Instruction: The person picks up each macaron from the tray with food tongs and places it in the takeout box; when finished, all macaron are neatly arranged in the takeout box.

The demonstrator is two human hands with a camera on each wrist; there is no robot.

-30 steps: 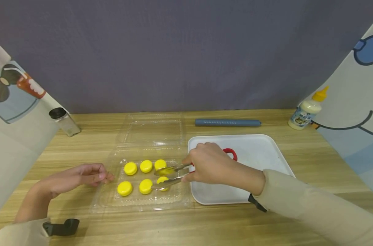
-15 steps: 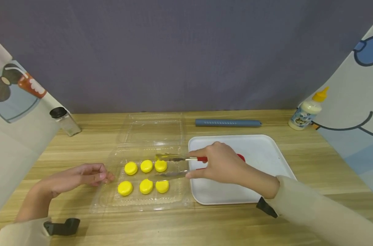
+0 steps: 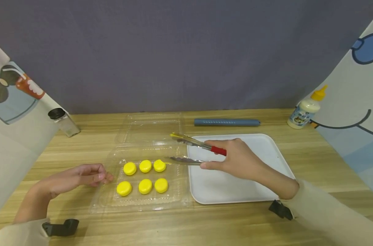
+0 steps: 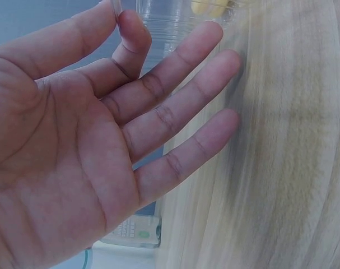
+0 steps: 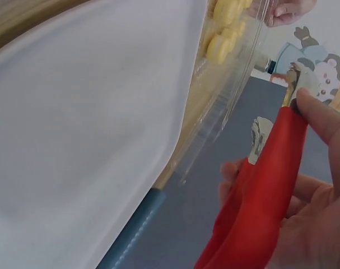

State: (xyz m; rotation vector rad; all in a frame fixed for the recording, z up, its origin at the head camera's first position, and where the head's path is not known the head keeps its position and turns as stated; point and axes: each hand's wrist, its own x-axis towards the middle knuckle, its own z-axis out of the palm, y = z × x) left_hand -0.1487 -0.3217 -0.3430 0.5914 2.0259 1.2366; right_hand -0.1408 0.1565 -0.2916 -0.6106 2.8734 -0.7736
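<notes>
My right hand [image 3: 240, 159] grips metal tongs [image 3: 194, 140] by their red handles [image 5: 270, 190]. The tong arms stand apart with nothing between them, above the gap between tray and container. A clear plastic clamshell container [image 3: 174, 203] lies with its lid [image 3: 152, 131] folded back. In it sit two rows of yellow macarons [image 3: 145, 186]. My left hand [image 3: 79, 177] is at the container's left edge. In the left wrist view, thumb and index finger [image 4: 133, 42] pinch its clear rim, while the other fingers extend loosely.
Right of the container lies a white tray [image 3: 235, 191]. Behind it is a blue-grey bar-shaped box [image 3: 226, 122]. A black-capped jar [image 3: 65, 123] stands at the back left, and a yellow-tipped bottle [image 3: 304, 111] at the back right. A dark grey wall [image 3: 186, 61] closes off the back.
My right hand has moved the tongs from over the rightmost macarons up and to the right, and their arms have spread. The left hand stays at the container's edge.
</notes>
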